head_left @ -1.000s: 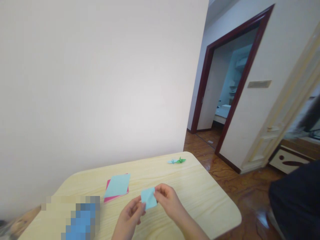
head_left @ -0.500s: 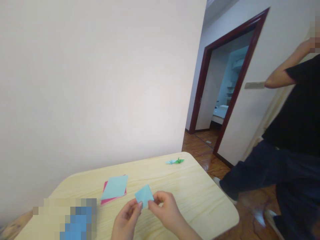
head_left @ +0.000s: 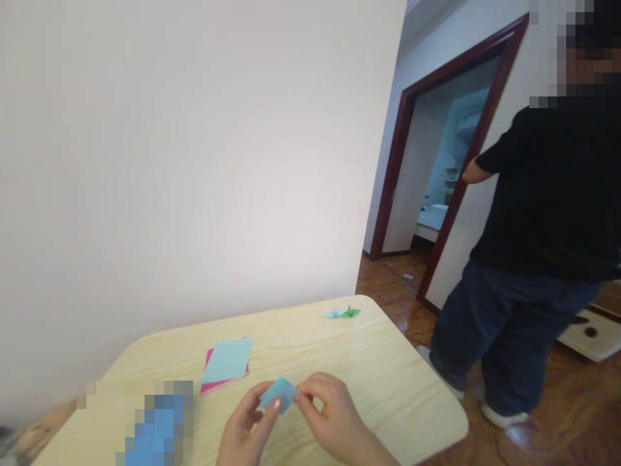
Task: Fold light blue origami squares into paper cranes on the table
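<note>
Over the table [head_left: 402, 382], the person's left hand [head_left: 249, 422] and right hand [head_left: 334, 409] each pinch one side of the small blue paper [head_left: 283, 389], seemingly mid-fold. The next move likely calls for lined-up edges and steady fingertips.

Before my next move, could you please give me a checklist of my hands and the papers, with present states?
1. Left hand holds the small folded light-blue paper: ok.
2. Right hand pinches this paper's right corner: ok.
3. Folded edges meet exactly: cannot tell, too small.
4. Flat light-blue sheet covers the pink paper sheet evenly: not ok, pink edges show.
5. Small pale-blue folded figure and small green folded figure lie apart from hands: ok.
</note>
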{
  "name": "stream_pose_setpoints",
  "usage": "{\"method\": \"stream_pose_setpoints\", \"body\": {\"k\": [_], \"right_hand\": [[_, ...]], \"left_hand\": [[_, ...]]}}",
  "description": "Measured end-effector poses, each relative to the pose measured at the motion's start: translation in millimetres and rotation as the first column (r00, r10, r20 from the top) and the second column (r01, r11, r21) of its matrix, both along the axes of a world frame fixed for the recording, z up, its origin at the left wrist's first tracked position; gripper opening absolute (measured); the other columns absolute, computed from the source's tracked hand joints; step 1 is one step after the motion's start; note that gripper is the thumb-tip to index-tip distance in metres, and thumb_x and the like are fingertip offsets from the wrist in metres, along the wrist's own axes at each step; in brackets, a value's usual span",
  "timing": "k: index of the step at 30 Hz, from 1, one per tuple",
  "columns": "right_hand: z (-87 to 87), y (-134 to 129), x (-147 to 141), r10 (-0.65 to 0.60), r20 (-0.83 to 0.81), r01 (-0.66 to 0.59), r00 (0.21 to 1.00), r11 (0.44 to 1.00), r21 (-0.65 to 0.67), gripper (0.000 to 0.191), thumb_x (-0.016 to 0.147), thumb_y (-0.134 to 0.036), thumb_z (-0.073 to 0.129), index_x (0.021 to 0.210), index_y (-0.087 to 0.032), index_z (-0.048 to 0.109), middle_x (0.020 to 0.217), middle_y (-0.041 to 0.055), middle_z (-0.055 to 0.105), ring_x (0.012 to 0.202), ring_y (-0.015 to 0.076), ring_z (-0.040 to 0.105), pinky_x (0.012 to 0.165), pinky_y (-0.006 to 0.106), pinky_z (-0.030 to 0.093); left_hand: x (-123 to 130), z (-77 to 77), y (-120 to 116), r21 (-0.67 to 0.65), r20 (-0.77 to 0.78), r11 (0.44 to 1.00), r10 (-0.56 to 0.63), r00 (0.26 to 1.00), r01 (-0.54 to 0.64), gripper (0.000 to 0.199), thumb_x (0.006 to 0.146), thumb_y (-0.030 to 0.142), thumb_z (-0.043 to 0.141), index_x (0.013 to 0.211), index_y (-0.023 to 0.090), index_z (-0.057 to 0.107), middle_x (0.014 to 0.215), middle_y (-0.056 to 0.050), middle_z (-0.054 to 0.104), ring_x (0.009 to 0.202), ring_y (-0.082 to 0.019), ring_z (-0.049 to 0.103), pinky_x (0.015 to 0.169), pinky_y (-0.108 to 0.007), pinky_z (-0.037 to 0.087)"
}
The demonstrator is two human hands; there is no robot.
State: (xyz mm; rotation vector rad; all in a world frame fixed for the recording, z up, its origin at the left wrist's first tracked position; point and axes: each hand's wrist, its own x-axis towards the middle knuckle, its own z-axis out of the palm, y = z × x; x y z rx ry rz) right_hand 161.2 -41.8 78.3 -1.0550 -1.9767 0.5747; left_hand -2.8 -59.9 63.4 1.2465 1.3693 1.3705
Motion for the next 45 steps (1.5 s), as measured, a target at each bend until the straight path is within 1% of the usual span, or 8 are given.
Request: {"method": "stream_pose_setpoints", "body": {"k": [5, 22, 27, 31, 33, 38, 41, 45], "right_hand": [[4.2, -4.6, 1.8, -0.016, -0.037, 0.017, 0.999, 1.000, 0.024, 0.014, 0.080, -0.022, 0.052, 0.075, -0.019, 0.064, 0.068, 0.0017, 0.062, 0.067, 0.0146, 0.056, 0.064, 0.024, 0.040], [17.9, -9.8, 0.2, 0.033, -0.156, -0.044, 0.987, 0.997, -0.067, 0.007, 0.077, -0.021, 0.058, 0.076, -0.020, 0.065, 0.072, 0.0014, 0.064, 0.072, 0.0155, 0.058, 0.069, 0.026, 0.042], [-14.4, 16.2, -6.1, -0.055, -0.440, -0.175, 0.896, 0.867, -0.466, 0.019, 0.068, -0.023, 0.064, 0.085, -0.017, 0.056, 0.057, -0.0047, 0.056, 0.054, 0.0125, 0.056, 0.053, 0.023, 0.043], [-48.0, 33.7, -3.0, -0.054, -0.163, -0.027, 0.985, 0.889, -0.458, 0.026, 0.062, -0.011, 0.064, 0.086, -0.018, 0.058, 0.054, -0.0068, 0.053, 0.050, 0.0103, 0.051, 0.047, 0.018, 0.035], [-57.9, 36.1, 0.4, -0.023, 0.025, 0.032, 0.999, 0.914, -0.404, 0.028, 0.061, -0.010, 0.066, 0.087, -0.019, 0.060, 0.058, -0.0051, 0.059, 0.055, 0.0118, 0.054, 0.050, 0.019, 0.035], [-59.8, 31.7, 4.8, -0.033, 0.280, 0.112, 0.959, 0.956, -0.273, 0.024, 0.067, -0.015, 0.064, 0.090, -0.022, 0.062, 0.069, -0.0016, 0.065, 0.066, 0.0147, 0.059, 0.062, 0.022, 0.039], [-56.6, 27.1, 7.2, -0.088, 0.323, 0.153, 0.942, 0.971, -0.182, 0.024, 0.068, -0.017, 0.064, 0.091, -0.021, 0.061, 0.082, 0.0011, 0.064, 0.078, 0.0165, 0.058, 0.070, 0.023, 0.039], [-59.3, 21.9, 12.8, -0.166, 0.333, 0.236, 0.928, 0.955, -0.179, 0.009, 0.070, -0.021, 0.063, 0.079, -0.019, 0.061, 0.078, 0.0009, 0.063, 0.075, 0.0155, 0.056, 0.067, 0.022, 0.038]], "left_hand": [[-4.6, 6.1, -1.0, 0.048, -0.186, 0.994, -0.083, 0.979, 0.093, 0.028, 0.067, 0.047, 0.064, 0.075, 0.021, 0.068, 0.075, -0.004, 0.071, 0.073, -0.023, 0.062, 0.068, -0.029, 0.048], [-3.8, 34.6, -4.7, 0.175, -0.253, 0.973, -0.104, 0.962, 0.151, 0.019, 0.071, 0.040, 0.061, 0.064, 0.023, 0.066, 0.064, -0.001, 0.065, 0.064, -0.020, 0.059, 0.061, -0.027, 0.047], [0.9, 2.7, 16.3, 0.067, -0.088, 0.991, -0.112, 0.990, 0.118, 0.031, 0.068, 0.049, 0.062, 0.067, 0.018, 0.064, 0.059, 0.000, 0.063, 0.056, -0.017, 0.058, 0.053, -0.025, 0.046], [1.9, -42.4, 27.2, 0.121, -0.159, 0.992, -0.007, 0.987, 0.026, 0.036, 0.067, 0.049, 0.063, 0.087, 0.019, 0.061, 0.060, 0.001, 0.062, 0.055, -0.019, 0.061, 0.051, -0.028, 0.049], [-0.9, -62.2, 24.6, 0.226, -0.348, 0.974, 0.097, 0.933, -0.017, 0.029, 0.072, 0.043, 0.060, 0.091, 0.020, 0.062, 0.073, -0.003, 0.066, 0.068, -0.022, 0.064, 0.060, -0.031, 0.052], [-10.5, -90.6, 11.8, 0.346, -0.835, 0.854, 0.092, 0.542, 0.388, 0.017, 0.082, 0.031, 0.052, 0.091, 0.026, 0.066, 0.094, -0.006, 0.071, 0.085, -0.022, 0.066, 0.073, -0.031, 0.052], [-13.4, -93.0, 9.0, 0.368, -0.915, 0.767, 0.199, 0.351, 0.525, 0.022, 0.080, 0.034, 0.056, 0.099, 0.025, 0.063, 0.098, -0.005, 0.071, 0.086, -0.021, 0.066, 0.072, -0.029, 0.052], [-13.9, -87.1, 7.1, 0.377, -0.926, 0.740, 0.289, 0.242, 0.557, 0.027, 0.081, 0.037, 0.055, 0.103, 0.023, 0.060, 0.106, -0.006, 0.068, 0.093, -0.021, 0.064, 0.075, -0.029, 0.051]]}}
